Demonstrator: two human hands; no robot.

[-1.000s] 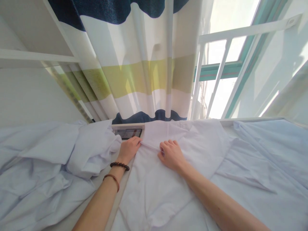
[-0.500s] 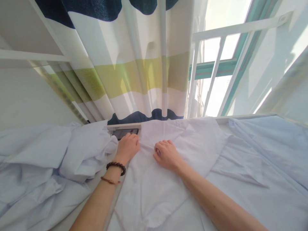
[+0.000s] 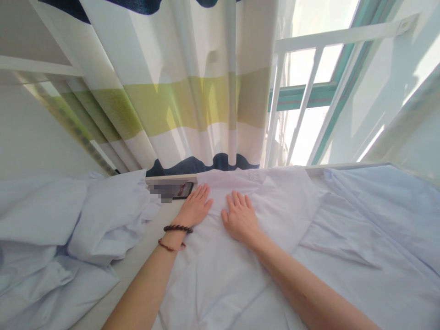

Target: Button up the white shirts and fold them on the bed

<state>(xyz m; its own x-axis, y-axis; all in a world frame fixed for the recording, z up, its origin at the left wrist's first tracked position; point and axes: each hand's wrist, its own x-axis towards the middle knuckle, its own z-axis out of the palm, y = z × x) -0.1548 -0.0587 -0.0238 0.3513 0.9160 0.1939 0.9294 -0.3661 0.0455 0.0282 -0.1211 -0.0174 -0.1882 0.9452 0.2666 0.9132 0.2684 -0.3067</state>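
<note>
A white cloth garment (image 3: 275, 201) lies spread over the bed in front of me. My left hand (image 3: 195, 204) rests flat near its left edge with the fingers stretched out, a dark beaded bracelet (image 3: 178, 228) and a thin reddish-brown cord bracelet (image 3: 168, 247) on the wrist. Just beyond those fingers lies a phone (image 3: 185, 190), partly blurred over. To the right, my right hand (image 3: 240, 215) is palm down on the same white cloth, its fingers slightly spread. Neither hand grips anything.
Crumpled white bedding (image 3: 106, 215) is heaped on the left. Pale folded cloth (image 3: 385, 197) lies at the right. Behind the bed's edge hang a striped curtain (image 3: 192, 105) and a white railing (image 3: 330, 39), with a green-framed window (image 3: 305, 96) beyond.
Both hands have opened from curled fingers to flat ones on the cloth. My left hand has shifted right, away from the phone. The view has tilted slightly.
</note>
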